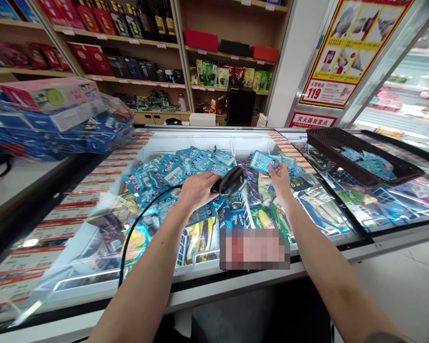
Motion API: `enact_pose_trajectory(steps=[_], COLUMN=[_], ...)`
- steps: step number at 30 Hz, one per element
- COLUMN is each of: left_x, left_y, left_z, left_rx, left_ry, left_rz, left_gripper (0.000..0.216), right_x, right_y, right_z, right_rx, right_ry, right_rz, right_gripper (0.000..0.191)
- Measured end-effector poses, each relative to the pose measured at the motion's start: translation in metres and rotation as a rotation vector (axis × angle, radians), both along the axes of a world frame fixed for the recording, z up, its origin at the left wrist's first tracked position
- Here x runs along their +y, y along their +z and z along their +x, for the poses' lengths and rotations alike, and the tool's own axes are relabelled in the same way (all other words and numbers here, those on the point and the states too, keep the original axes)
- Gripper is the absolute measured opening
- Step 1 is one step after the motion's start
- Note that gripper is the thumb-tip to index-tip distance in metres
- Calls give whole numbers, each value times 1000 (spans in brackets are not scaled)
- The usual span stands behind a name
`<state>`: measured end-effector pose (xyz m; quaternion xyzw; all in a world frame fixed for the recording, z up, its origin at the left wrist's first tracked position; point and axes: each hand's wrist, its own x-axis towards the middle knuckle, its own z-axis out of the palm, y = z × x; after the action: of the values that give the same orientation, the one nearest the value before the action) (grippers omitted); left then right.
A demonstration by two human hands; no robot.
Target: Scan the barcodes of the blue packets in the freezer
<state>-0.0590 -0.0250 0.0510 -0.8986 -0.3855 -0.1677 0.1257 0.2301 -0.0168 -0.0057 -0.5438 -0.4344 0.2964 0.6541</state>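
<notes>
My left hand (199,190) is closed round the handle of a black barcode scanner (232,181), whose head points right. Its black cable (134,228) runs down past my left forearm. Between the fingers of my right hand (280,178) is a light blue packet (265,162), held by its right end with the printed face up. Just beyond that hand lie a few similar packets (296,169). To the left, a heap of blue packets (164,171) spreads over the glass lid of a chest freezer (93,286).
A dark brown tray (329,143) with several blue packets stands at right. At left sits a plastic-wrapped stack of boxes (57,114). Price labels (78,214) line the glass. Shelves (128,40) of bottles and boxes rise behind. A blurred-out patch (254,248) covers the freezer's front edge.
</notes>
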Motion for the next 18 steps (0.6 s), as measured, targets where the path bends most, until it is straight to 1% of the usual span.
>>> enact_pose_trajectory(steps=[8,15,18], left_x=[-1,-1,-1], left_y=[1,1,1], left_z=[1,0,1], left_rx=[7,14,14], left_ry=[-2,1,-2], left_rz=[-7,-12,-8], left_gripper=[28,28,28], right_x=[-4,-3,-2], right_y=[6,5,2], right_z=[-4,-3,-2], right_rx=[82,66,14], right_ry=[19,4,-8], right_rz=[58,47,18], right_gripper=[41,38,39])
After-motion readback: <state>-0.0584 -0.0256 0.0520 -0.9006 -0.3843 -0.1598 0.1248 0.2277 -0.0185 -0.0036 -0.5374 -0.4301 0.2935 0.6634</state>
